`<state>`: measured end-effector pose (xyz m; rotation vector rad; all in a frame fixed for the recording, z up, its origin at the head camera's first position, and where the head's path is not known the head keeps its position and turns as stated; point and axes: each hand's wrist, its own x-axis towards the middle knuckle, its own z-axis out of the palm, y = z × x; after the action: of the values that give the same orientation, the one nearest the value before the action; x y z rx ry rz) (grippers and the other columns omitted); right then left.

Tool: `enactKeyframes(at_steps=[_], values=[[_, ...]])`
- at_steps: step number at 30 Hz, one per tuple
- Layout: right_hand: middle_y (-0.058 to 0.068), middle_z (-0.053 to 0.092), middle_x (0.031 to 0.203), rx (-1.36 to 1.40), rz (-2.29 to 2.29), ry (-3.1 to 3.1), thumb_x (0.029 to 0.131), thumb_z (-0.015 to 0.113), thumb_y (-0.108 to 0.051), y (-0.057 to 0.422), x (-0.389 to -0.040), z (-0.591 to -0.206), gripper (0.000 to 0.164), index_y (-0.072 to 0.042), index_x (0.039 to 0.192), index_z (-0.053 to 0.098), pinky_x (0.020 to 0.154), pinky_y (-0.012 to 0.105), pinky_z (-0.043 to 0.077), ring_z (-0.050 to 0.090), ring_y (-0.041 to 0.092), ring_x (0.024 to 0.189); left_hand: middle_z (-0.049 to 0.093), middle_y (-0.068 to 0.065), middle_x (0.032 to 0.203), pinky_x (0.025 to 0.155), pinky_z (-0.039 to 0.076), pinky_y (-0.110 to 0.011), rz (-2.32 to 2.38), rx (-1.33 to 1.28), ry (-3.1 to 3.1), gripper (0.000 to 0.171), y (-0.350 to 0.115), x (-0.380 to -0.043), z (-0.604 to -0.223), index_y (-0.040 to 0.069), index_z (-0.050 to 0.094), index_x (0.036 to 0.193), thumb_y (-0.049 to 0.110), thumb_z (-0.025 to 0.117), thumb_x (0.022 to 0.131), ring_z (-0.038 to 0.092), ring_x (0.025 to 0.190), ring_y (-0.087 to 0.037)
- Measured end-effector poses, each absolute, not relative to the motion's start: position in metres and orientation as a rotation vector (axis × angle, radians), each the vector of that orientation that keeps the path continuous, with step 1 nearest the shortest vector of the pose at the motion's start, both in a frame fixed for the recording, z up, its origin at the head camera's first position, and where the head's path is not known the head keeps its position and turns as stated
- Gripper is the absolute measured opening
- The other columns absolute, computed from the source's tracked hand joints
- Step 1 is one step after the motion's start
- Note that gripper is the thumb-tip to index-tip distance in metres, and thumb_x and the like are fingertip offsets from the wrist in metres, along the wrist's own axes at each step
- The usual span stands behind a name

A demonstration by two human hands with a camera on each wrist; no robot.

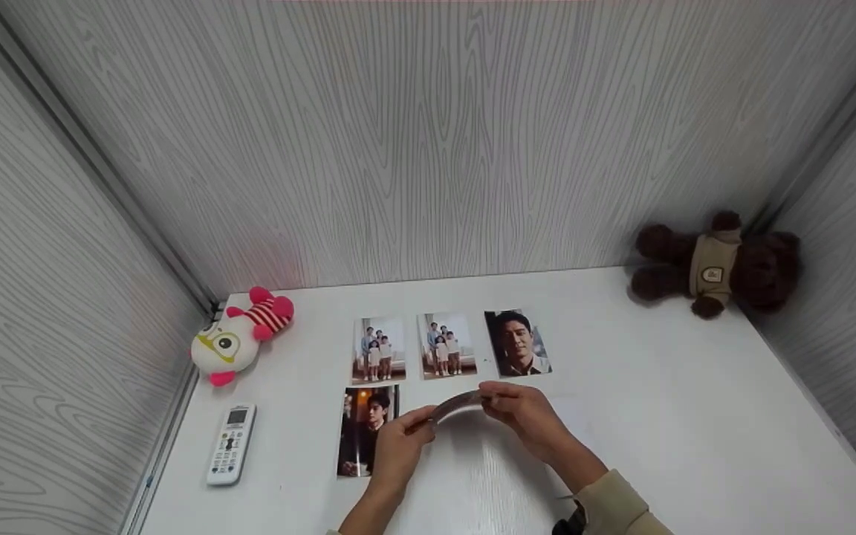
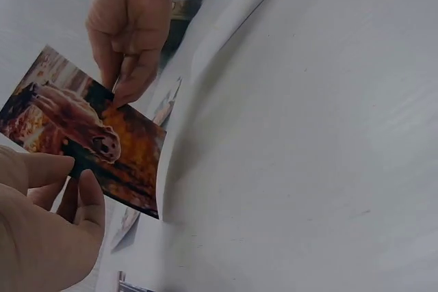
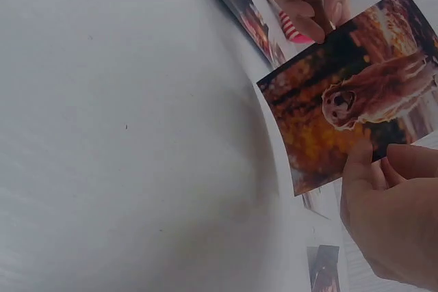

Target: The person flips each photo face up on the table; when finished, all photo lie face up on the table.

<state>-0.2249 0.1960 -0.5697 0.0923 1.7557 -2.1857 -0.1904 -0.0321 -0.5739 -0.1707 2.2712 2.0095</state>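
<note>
Between my two hands a photo print of a golden-brown dog among autumn leaves (image 3: 373,94) is held up over the table, bowed into an arch in the head view. My left hand (image 1: 400,446) pinches one long edge between thumb and fingers; my right hand (image 1: 528,417) pinches the opposite edge. On the table beyond lie two matching family photos (image 1: 379,349) (image 1: 447,345) and a portrait photo of a person in a white shirt (image 1: 519,343). A photo of a person in dark clothes (image 1: 360,431) lies beside my left hand, which partly covers it.
A white remote control (image 1: 232,444) lies at the left of the white table (image 1: 695,416). Behind it rests a pink and white plush toy (image 1: 238,338). A dark brown teddy bear (image 1: 718,266) lies in the back right corner. Grey wood-patterned panels (image 1: 428,148) wall the table in.
</note>
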Motion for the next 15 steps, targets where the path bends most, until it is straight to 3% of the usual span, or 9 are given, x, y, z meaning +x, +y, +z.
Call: enactKeyframes(at_steps=[4,9,12,15], values=[[0.007,0.072,0.114,0.095,-2.148,1.823,0.099,0.059,-0.005,0.1948,-0.2256,-0.5677,0.038,0.009,0.134,0.059,0.096,0.032,0.057,0.068,0.015,0.104,0.074,-0.02,0.114,0.076,0.059,-0.03,2.01,-0.194,2.302,0.031,-0.033,-0.1918,-0.5719,-0.005,0.072,0.119,0.01,0.07,0.092,0.072,0.092,-0.024],[0.007,0.074,0.104,0.134,-2.051,1.943,0.099,0.063,-0.013,0.1943,-0.2263,-0.5629,0.035,0.005,0.129,0.065,0.079,0.029,0.058,0.068,0.014,0.088,0.076,-0.014,0.104,0.073,0.059,-0.037,1.982,-0.243,2.306,0.031,-0.0364,-0.1953,-0.5706,-0.001,0.073,0.118,0.018,0.072,0.093,0.069,0.084,-0.025],[0.005,0.073,0.102,0.145,-1.966,1.997,0.099,0.065,-0.02,0.1956,-0.2264,-0.5615,0.035,-0.001,0.128,0.068,0.069,0.028,0.055,0.067,0.014,0.082,0.075,-0.011,0.098,0.071,0.059,-0.037,1.993,-0.253,2.294,0.031,-0.0386,-0.1966,-0.5691,0.0,0.073,0.117,0.02,0.072,0.094,0.067,0.083,-0.023],[0.003,0.072,0.101,0.133,-1.906,2.015,0.099,0.065,-0.025,0.1971,-0.2259,-0.5615,0.036,-0.005,0.128,0.069,0.062,0.028,0.049,0.065,0.014,0.076,0.075,-0.011,0.103,0.07,0.059,-0.035,2.025,-0.241,2.264,0.033,-0.0403,-0.1967,-0.5684,0.0,0.072,0.12,0.023,0.071,0.095,0.066,0.083,-0.017]])
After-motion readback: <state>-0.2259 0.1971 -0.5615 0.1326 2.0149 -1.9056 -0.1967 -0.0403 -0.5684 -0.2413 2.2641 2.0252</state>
